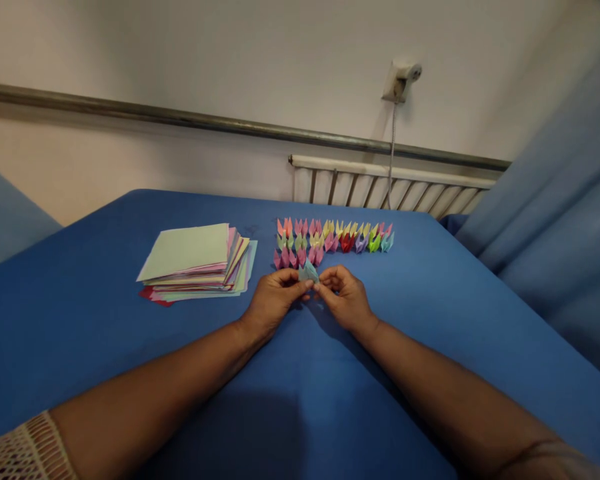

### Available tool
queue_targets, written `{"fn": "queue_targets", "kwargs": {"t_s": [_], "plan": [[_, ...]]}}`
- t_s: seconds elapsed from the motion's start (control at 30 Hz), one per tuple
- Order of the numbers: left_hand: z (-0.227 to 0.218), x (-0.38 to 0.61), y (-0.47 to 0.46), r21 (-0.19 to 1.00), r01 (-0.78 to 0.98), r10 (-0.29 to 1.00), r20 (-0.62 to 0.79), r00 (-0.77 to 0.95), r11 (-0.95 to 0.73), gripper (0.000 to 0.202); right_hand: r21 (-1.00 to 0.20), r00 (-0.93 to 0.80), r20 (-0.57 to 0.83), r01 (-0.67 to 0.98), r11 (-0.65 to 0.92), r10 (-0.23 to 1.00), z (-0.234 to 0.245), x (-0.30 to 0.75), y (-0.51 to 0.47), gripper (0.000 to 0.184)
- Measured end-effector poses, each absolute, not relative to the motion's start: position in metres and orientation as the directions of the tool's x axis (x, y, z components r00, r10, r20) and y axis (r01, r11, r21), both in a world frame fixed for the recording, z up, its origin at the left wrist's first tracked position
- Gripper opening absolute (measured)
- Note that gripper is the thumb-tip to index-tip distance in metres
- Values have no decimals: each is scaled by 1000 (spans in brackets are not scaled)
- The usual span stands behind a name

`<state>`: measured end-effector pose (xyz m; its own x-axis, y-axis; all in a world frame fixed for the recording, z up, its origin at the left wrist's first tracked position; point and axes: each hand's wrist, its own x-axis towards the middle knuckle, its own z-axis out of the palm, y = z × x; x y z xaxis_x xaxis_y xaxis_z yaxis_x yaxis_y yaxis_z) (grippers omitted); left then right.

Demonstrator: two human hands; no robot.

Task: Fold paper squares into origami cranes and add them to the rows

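Observation:
Between my two hands is a small piece of folded light-blue paper [307, 272], raised a little over the blue table. My left hand [275, 300] pinches its left side, thumb along the lower edge. On the other side, the fingertips of my right hand [346, 297] grip the lower right corner. Just beyond my hands stand rows of small origami cranes [347, 241] in pink, yellow, green, red, purple and blue. The front row at the left is pink and nearly touches the paper from my viewpoint. Fingers hide the underside of the folded paper.
A stack of coloured paper sheets [195, 253] lies left of the cranes, pale green on top. The blue-covered table [410, 320] reaches to a wall with a metal rail [205, 121], a radiator [370, 183] and a plugged socket [397, 81]. Blue curtains [555, 200] hang at right.

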<state>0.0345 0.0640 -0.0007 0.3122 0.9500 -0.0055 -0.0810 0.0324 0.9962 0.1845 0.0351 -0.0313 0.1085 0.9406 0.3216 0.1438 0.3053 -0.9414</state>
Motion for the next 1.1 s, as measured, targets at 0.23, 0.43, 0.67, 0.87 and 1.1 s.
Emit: {"fn": "queue_targets", "kwargs": {"t_s": [0.23,0.43,0.67,0.87,1.1], "plan": [[2,37,62,973,-221,961,5,276,58,21,-915,68,354,231,330,933,-32,187,35,13],[1,35,68,994,-67,965,97,245,-83,17,-749,115,623,373,548,774,-15,188,26,9],[-6,32,67,966,49,918,224,328,-254,18,-732,86,641,366,575,762,-11,188,23,13],[-6,31,66,950,109,907,239,348,-292,14,-731,58,641,350,586,765,-12,189,24,12],[-4,32,64,959,87,900,217,378,-268,14,-739,61,632,348,577,772,-12,188,25,8]]}}
